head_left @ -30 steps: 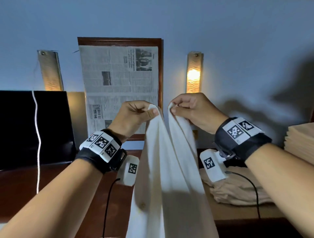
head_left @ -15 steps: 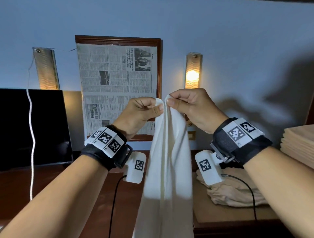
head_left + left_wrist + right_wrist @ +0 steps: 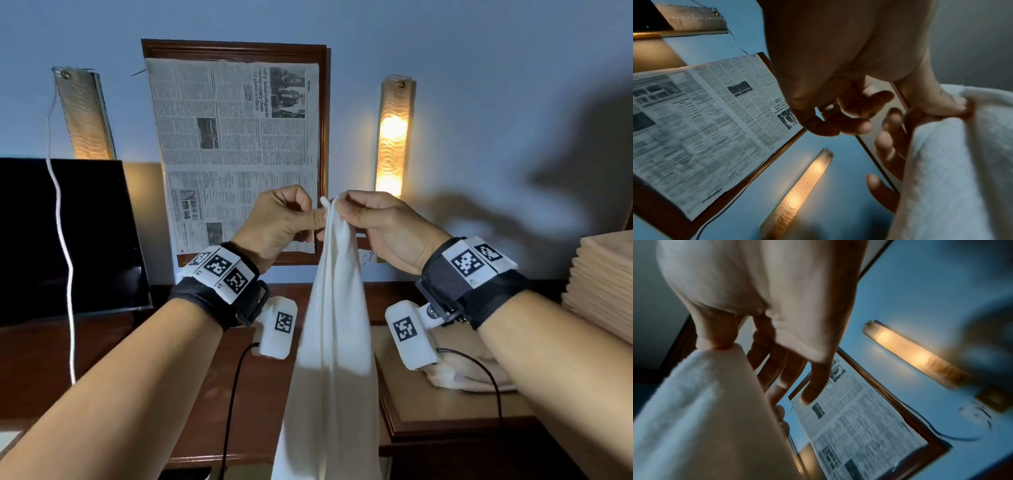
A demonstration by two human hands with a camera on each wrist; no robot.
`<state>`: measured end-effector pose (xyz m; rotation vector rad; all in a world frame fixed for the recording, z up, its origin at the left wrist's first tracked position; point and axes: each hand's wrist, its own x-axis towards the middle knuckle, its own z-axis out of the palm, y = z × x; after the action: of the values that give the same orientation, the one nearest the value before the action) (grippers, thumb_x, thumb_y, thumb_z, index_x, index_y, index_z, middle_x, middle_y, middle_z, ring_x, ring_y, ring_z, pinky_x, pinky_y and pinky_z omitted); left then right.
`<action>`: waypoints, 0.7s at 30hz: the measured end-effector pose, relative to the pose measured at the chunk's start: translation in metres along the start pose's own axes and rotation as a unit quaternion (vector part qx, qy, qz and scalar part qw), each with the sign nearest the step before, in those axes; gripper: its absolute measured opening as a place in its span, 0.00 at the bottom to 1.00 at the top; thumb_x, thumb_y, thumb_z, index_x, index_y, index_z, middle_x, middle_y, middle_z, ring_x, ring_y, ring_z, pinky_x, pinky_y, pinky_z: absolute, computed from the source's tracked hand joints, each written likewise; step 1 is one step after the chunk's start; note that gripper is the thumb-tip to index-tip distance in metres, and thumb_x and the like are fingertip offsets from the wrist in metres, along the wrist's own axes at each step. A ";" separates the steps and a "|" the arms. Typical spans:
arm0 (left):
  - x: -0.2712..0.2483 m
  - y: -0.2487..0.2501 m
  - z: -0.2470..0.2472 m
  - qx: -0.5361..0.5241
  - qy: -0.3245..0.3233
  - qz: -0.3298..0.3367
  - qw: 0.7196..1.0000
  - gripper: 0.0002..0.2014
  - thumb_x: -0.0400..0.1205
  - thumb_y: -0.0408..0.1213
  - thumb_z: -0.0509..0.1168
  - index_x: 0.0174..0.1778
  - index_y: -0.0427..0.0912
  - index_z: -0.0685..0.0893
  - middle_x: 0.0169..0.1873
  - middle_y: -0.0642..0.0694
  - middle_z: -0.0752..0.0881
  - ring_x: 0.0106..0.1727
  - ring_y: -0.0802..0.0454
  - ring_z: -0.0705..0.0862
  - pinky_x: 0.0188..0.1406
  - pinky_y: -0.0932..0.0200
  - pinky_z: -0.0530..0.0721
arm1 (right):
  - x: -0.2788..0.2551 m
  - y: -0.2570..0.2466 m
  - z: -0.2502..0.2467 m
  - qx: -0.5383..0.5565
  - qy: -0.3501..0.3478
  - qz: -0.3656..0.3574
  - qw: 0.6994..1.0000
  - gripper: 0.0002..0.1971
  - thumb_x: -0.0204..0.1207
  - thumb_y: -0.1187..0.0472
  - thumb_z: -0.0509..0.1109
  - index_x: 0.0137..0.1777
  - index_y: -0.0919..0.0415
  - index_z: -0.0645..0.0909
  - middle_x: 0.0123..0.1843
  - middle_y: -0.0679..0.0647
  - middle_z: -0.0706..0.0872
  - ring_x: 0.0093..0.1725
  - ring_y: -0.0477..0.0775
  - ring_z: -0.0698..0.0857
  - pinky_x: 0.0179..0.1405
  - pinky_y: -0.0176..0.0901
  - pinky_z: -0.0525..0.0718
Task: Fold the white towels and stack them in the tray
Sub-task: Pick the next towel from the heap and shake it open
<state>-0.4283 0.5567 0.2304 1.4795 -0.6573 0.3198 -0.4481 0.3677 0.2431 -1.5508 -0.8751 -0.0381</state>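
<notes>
A white towel [image 3: 329, 329] hangs lengthwise in front of the person, gathered at its top where the two hands meet, and falls past the wooden table [image 3: 260, 387] out of the bottom of the head view. The left hand [image 3: 277, 222] pinches the towel's top edge from the left: its thumb lies along the cloth and its other fingers are curled in behind (in the left wrist view the thumb [image 3: 937, 100] presses into the fold of towel [image 3: 953, 162], while the remaining fingers curl loosely away from it). The right hand [image 3: 380, 226] pinches the same top edge from the right, thumb and forefinger closed on the cloth right at its peak, so that a small tip of towel pokes up between the two hands. In the right wrist view the thumb [image 3: 719, 335] bears down on the towel [image 3: 701, 410] with the other fingers [image 3: 816, 382] stretched out behind it. The two pinches are touching or nearly so; the cloth below them drapes in long vertical folds.

To the right on the table sits a tray [image 3: 445, 407] holding a heap of pale folded cloth [image 3: 466, 373], and further right a tall stack of beige fabric [image 3: 603, 284]. Behind the hands a framed newspaper [image 3: 236, 150] hangs on the wall between two wall lamps [image 3: 394, 137], and a dark screen [image 3: 65, 233] stands at left
</notes>
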 end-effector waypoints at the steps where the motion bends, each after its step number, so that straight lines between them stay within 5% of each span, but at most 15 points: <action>1: -0.002 -0.004 0.000 0.007 0.003 -0.016 1.000 0.17 0.64 0.39 0.84 0.29 0.38 0.81 0.27 0.39 0.83 0.26 0.45 0.81 0.31 0.55 0.81 | -0.002 0.004 0.001 0.006 0.011 0.002 1.000 0.06 0.83 0.67 0.66 0.45 0.64 0.82 0.38 0.49 0.88 0.41 0.44 0.86 0.48 0.33 0.82; 5: -0.023 -0.029 0.007 -0.012 0.000 -0.085 0.996 0.24 0.77 0.43 0.77 0.43 0.19 0.83 0.36 0.29 0.85 0.32 0.40 0.80 0.31 0.54 0.79 | -0.005 0.029 0.001 -0.048 0.073 0.007 0.996 0.08 0.77 0.57 0.71 0.35 0.50 0.84 0.41 0.58 0.81 0.43 0.55 0.81 0.48 0.49 0.79; 9: -0.045 -0.047 0.028 -0.081 0.001 -0.179 0.981 0.20 0.82 0.43 0.66 0.60 0.29 0.86 0.52 0.34 0.87 0.43 0.41 0.80 0.33 0.54 0.72 | -0.008 0.054 -0.005 -0.169 0.111 0.009 0.979 0.10 0.71 0.46 0.72 0.36 0.51 0.80 0.36 0.52 0.80 0.38 0.51 0.77 0.41 0.46 0.75; 12: -0.044 -0.059 0.035 -0.011 -0.001 -0.164 0.986 0.10 0.85 0.34 0.65 0.51 0.33 0.90 0.47 0.44 0.92 0.42 0.51 0.86 0.33 0.60 0.80 | -0.012 0.067 -0.013 -0.240 0.111 0.001 0.964 0.11 0.70 0.43 0.72 0.36 0.48 0.78 0.35 0.50 0.81 0.37 0.50 0.79 0.40 0.51 0.78; 16: -0.032 -0.066 0.038 0.119 -0.060 -0.105 0.985 0.16 0.83 0.39 0.70 0.43 0.26 0.87 0.37 0.34 0.82 0.37 0.42 0.76 0.38 0.52 0.74 | -0.019 0.082 -0.031 -0.279 0.130 0.000 0.951 0.09 0.78 0.56 0.74 0.39 0.52 0.78 0.36 0.49 0.82 0.38 0.46 0.80 0.43 0.53 0.81; 18: -0.025 -0.067 0.041 0.162 -0.058 -0.083 0.982 0.16 0.85 0.39 0.68 0.36 0.32 0.87 0.32 0.29 0.83 0.31 0.37 0.76 0.36 0.50 0.75 | -0.022 0.089 -0.037 -0.238 0.155 -0.001 0.959 0.08 0.78 0.56 0.74 0.40 0.53 0.80 0.36 0.49 0.83 0.37 0.43 0.80 0.42 0.45 0.79; 21: -0.014 -0.065 0.044 0.209 -0.026 -0.065 0.975 0.17 0.89 0.36 0.65 0.42 0.24 0.85 0.35 0.30 0.85 0.35 0.41 0.81 0.38 0.52 0.78 | -0.035 0.116 -0.041 -0.185 0.157 0.041 0.969 0.13 0.77 0.49 0.72 0.40 0.59 0.80 0.35 0.53 0.81 0.37 0.47 0.78 0.41 0.45 0.76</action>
<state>-0.4108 0.5107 0.1677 1.9296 -0.5520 0.3309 -0.3918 0.3249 0.1369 -1.8624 -0.5695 -0.3966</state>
